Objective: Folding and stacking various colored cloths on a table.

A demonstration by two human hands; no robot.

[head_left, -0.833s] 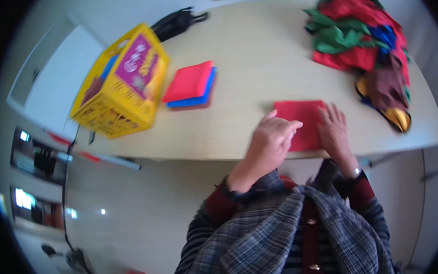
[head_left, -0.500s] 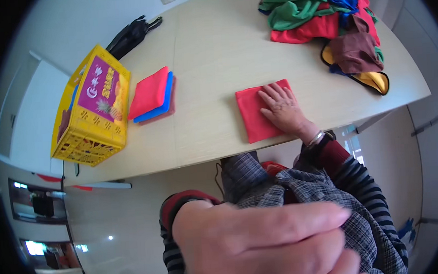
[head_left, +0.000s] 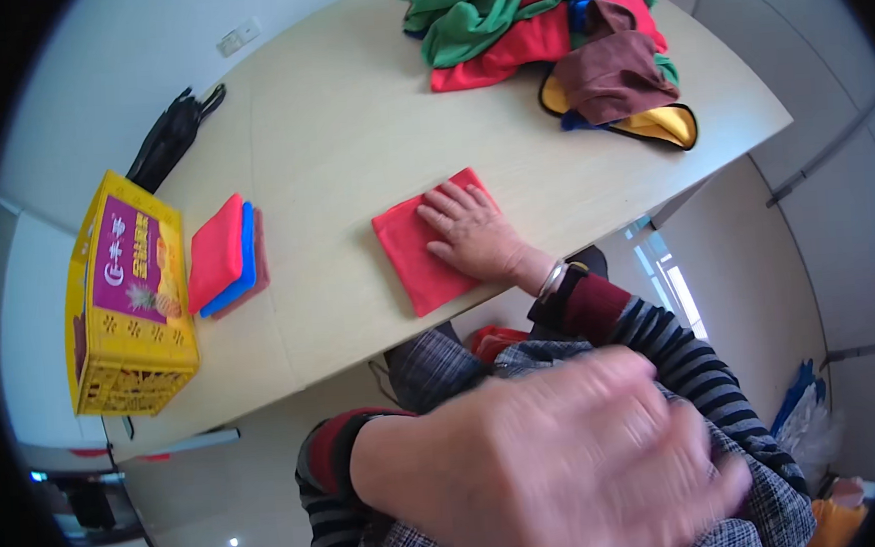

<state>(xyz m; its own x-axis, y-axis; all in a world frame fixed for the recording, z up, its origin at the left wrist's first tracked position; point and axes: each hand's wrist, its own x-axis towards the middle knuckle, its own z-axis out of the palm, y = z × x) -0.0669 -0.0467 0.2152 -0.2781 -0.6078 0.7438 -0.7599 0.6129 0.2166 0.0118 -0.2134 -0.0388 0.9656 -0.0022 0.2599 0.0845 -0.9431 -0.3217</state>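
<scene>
My right hand (head_left: 477,239) lies flat on a folded red cloth (head_left: 408,250) near the table's front edge, fingers stretched out over its right half. Close to the camera, my left hand (head_left: 549,457) is raised above my lap. Motion smears its fingers, so whether it holds anything is unclear. To the left of the cloth is a small stack of folded cloths: a red one (head_left: 216,255) on top, then a blue one (head_left: 244,278), and a brownish-pink one (head_left: 261,269) at the bottom.
A yellow plastic crate (head_left: 142,357) stands left of the stack, with a black folded umbrella (head_left: 167,138) behind it. Crumpled red, green and blue cloths (head_left: 514,53) are heaped at the far right, with a brown cloth (head_left: 614,77) and a black-edged yellow piece (head_left: 667,124) in front.
The whole view has turned, so the table and everything on it appear farther left. My right hand stays flat on the red cloth. My left hand's fingers have shifted and are more blurred.
</scene>
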